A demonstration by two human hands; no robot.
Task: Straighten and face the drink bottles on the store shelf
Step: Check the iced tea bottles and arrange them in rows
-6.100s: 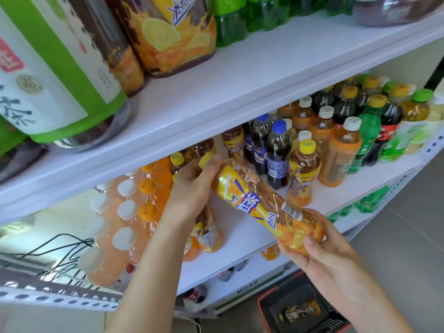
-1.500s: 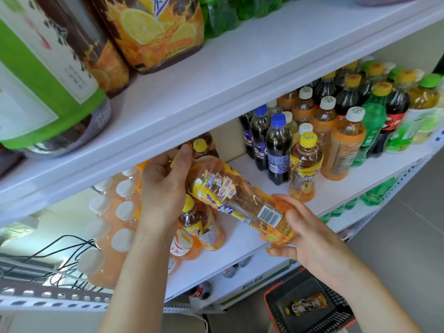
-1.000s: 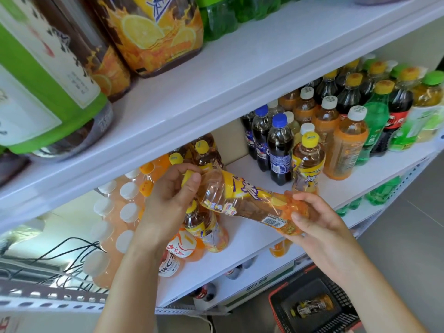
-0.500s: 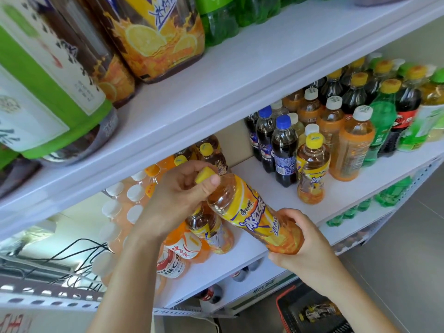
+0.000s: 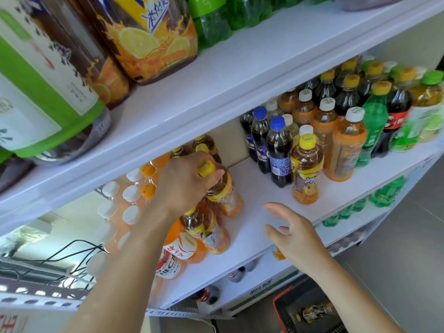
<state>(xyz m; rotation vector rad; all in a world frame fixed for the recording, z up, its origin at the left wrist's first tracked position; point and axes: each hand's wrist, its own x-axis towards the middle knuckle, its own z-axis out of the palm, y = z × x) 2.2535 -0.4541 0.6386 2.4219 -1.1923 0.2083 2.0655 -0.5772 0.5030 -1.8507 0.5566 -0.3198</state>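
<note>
My left hand (image 5: 185, 183) grips the neck and yellow cap of an iced tea bottle (image 5: 224, 195) with a yellow label, which stands upright on the white middle shelf (image 5: 262, 195). Another bottle of the same tea (image 5: 206, 230) stands just in front of it. My right hand (image 5: 292, 233) hovers over the shelf's front edge, fingers spread and holding nothing. A third iced tea bottle (image 5: 306, 174) stands alone to the right, in front of blue-capped cola bottles (image 5: 277, 152).
Orange drink bottles (image 5: 348, 145) and green soda bottles (image 5: 374, 131) fill the shelf's right side. White- and orange-capped bottles (image 5: 129, 195) crowd the left. Large bottles (image 5: 153, 37) stand on the upper shelf. A red basket (image 5: 310, 311) holding one bottle sits on the floor.
The tea bottle was tilted, held between both hands. Now it stands upright on the shelf; my right hand has let go and drawn back, while my left still holds the top.
</note>
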